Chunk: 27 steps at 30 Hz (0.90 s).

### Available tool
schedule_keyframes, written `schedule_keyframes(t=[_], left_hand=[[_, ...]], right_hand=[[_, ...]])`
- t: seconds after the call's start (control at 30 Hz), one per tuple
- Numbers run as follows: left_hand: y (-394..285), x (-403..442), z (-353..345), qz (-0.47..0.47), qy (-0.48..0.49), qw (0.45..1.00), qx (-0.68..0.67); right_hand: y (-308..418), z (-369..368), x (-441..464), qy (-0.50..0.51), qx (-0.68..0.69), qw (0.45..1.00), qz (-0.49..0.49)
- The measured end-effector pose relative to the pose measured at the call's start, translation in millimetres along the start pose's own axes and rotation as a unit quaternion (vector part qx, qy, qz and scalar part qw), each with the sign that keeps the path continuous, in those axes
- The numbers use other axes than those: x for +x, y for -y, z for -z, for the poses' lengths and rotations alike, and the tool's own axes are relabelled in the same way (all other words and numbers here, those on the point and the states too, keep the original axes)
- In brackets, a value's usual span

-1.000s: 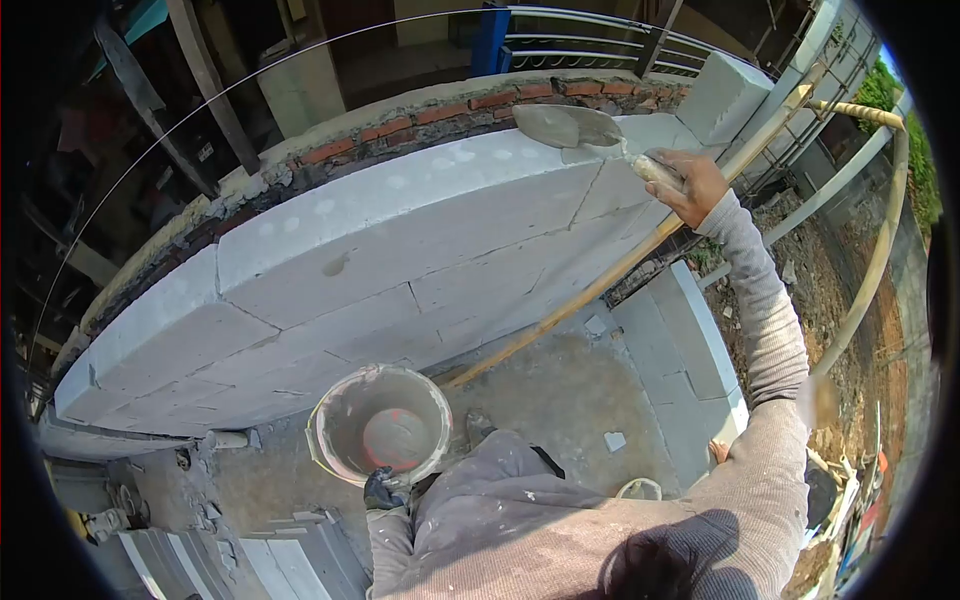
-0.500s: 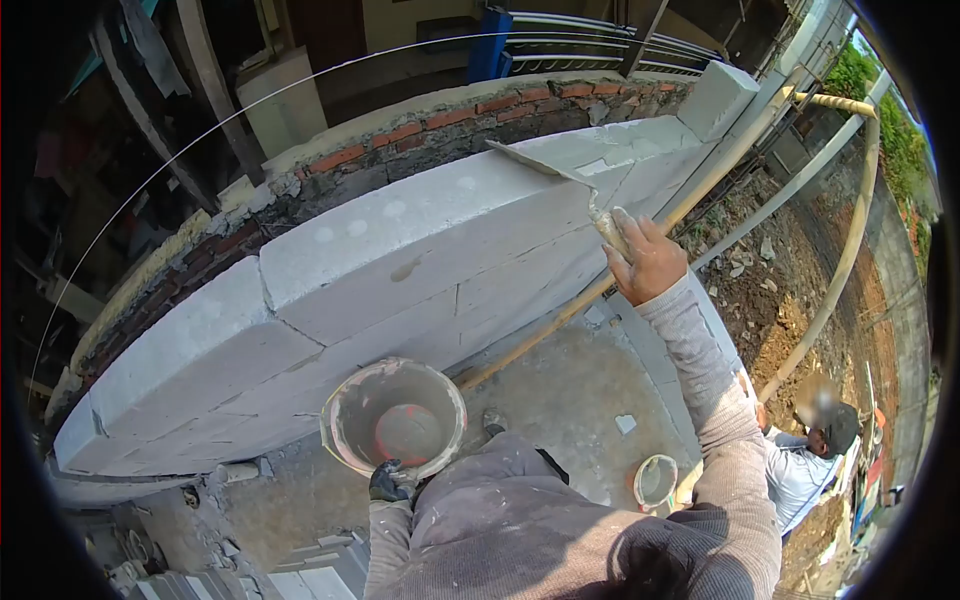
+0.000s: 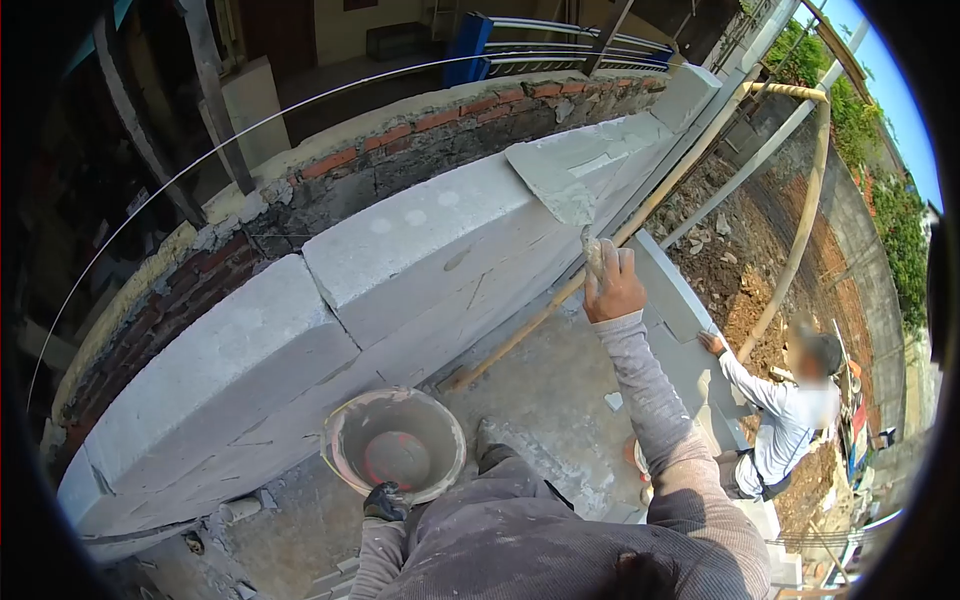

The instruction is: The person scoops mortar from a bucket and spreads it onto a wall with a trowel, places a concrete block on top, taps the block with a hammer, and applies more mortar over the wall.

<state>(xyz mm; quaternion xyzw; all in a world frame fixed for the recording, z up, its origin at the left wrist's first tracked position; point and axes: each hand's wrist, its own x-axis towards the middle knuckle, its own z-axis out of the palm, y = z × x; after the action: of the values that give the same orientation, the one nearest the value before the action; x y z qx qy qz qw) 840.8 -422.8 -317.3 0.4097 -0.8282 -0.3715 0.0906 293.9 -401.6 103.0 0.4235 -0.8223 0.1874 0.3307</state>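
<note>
My right hand [image 3: 614, 285] is closed around the handle of a trowel [image 3: 557, 188]. Its broad blade lies flat over the top of a white block wall [image 3: 425, 220], where grey mortar [image 3: 625, 135] is spread toward the far end. In a dark glove, my left hand [image 3: 386, 502] grips the near rim of a mortar bucket [image 3: 350, 445]. The bucket hangs in front of my body beside the wall; its inside is smeared grey, with a reddish patch at the bottom.
A co-worker [image 3: 790, 410] in a light shirt is at right, one hand on a low block wall [image 3: 670, 290]. Behind my wall runs an old brick wall [image 3: 400, 135]. A string [image 3: 250, 125] stretches above it. A bamboo pole [image 3: 520, 340] slants past the wall.
The trowel blade has turned from nearly edge-on to flat over the wall top. My view has shifted, and the co-worker shows more fully. My left hand stays on the bucket.
</note>
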Motion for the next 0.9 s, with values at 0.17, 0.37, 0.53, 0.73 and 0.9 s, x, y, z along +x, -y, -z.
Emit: schedule_keyframes(t=[0.17,0.37,0.53,0.73,0.9], left_hand=[[-11.9,17.0,2.8,0.079,0.087,0.991,-0.059],[-100.7,44.2,41.8,0.064,0.112,0.986,-0.108],[-51.0,57.3,-43.0,0.102,0.15,0.973,-0.14],[-32.1,81.9,-79.0,0.335,0.146,0.794,-0.486],[-139.4,67.4,-18.5,0.011,0.1,0.992,-0.076]], right_hand=[[13.7,-12.5,-21.6,0.018,0.026,0.999,-0.02],[40.3,20.7,-47.7,0.034,0.104,0.993,0.038],[-2.9,7.8,-32.1,0.013,0.076,0.994,0.072],[-98.2,-19.8,2.4,-0.01,-0.012,1.0,0.017],[-159.2,-58.2,21.5,-0.015,-0.044,0.995,-0.091]])
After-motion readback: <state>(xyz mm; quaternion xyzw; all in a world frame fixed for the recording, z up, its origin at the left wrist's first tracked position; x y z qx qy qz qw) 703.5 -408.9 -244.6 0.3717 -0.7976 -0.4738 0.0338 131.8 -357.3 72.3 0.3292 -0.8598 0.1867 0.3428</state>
